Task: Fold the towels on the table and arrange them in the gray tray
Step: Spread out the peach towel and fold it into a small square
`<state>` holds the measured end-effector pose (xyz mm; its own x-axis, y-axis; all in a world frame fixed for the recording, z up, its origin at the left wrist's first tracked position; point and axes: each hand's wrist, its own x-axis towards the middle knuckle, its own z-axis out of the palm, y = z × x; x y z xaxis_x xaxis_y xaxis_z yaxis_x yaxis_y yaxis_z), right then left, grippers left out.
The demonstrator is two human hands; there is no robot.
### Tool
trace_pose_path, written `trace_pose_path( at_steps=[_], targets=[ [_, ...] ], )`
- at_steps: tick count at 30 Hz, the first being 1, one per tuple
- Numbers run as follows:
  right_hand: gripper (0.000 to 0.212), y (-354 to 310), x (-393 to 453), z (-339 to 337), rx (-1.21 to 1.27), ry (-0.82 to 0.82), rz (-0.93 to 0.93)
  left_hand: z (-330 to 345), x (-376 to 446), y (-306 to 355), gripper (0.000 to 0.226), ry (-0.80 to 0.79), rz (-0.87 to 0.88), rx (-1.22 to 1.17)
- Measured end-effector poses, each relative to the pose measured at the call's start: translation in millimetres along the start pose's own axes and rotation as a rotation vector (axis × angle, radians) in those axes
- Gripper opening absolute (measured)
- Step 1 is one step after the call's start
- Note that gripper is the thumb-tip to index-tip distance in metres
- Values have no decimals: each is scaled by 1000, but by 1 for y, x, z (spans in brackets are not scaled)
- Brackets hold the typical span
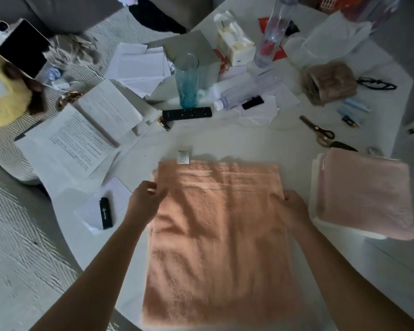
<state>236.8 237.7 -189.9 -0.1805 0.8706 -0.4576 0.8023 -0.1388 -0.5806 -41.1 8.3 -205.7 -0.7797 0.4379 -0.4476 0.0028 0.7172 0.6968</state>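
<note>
We see a white table (225,139) with a rounded near-left edge, dimly lit and crowded along its far half. An orange towel (215,223) lies flat across the near middle of the table, its white label (183,156) at the far-left corner and its near end reaching the table's near edge. The left hand (145,201) sits at the towel's left edge near the far corner, fingers loosely curled and apart, just touching or just above the cloth; we cannot tell which in this blur. The right hand (294,206) rests on the towel's right edge, fingers bent down onto the fabric, though whether it pinches the cloth we cannot tell.

At the table's right edge a folded pink towel (366,194) lies on a pale flat thing that may be another towel or a tray. Scissors (325,136) lie just beyond it. Toward the far side stand a blue-green glass (186,81) and a clear bottle (273,37), with a black remote (187,113) in front of the glass. Loose papers (81,139) spread over the left edge, and a black lighter (106,213) lies on a paper near the left hand. Past the table's left edge we see a grey patterned rug (17,235).
</note>
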Motion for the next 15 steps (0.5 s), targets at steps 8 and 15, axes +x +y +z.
trace_pose_path(
  at_steps=[8,15],
  targets=[
    [30,12,4,3,-83,-19,35,-14,-24,-21,23,-7,-86,-138],
    [23,43,-35,-11,219,-122,87,-17,-70,-39,31,-84,-58,-88]
  ],
)
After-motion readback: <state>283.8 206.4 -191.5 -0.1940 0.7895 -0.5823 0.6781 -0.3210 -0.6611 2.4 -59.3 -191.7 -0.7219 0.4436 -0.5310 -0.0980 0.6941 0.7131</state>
